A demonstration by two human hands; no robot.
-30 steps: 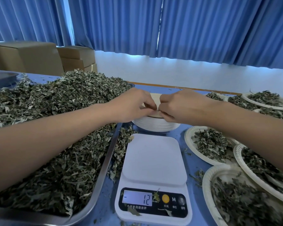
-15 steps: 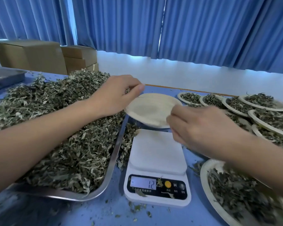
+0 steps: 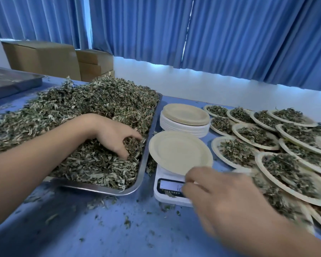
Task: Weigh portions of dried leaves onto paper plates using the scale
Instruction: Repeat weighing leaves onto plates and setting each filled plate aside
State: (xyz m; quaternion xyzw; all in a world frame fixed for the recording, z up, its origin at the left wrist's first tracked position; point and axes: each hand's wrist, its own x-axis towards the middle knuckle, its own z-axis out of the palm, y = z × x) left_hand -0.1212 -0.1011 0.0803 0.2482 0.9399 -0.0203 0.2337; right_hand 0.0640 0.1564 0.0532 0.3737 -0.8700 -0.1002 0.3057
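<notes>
Left hand (image 3: 117, 138) clawed into leaves (image 3: 82, 101); empty plate (image 3: 180, 153) on scale (image 3: 170, 184) at its 3 o'clock, close. Right hand (image 3: 224, 199) blurred, grip unclear.

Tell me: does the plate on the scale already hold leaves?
No, the plate on the scale is bare; the left hand grips leaves in the tray.

One scale (image 3: 170, 185), one empty plate (image 3: 180, 152), two trays (image 3: 141, 164) (image 3: 13, 82), at least ten filled plates (image 3: 258, 161)
</notes>
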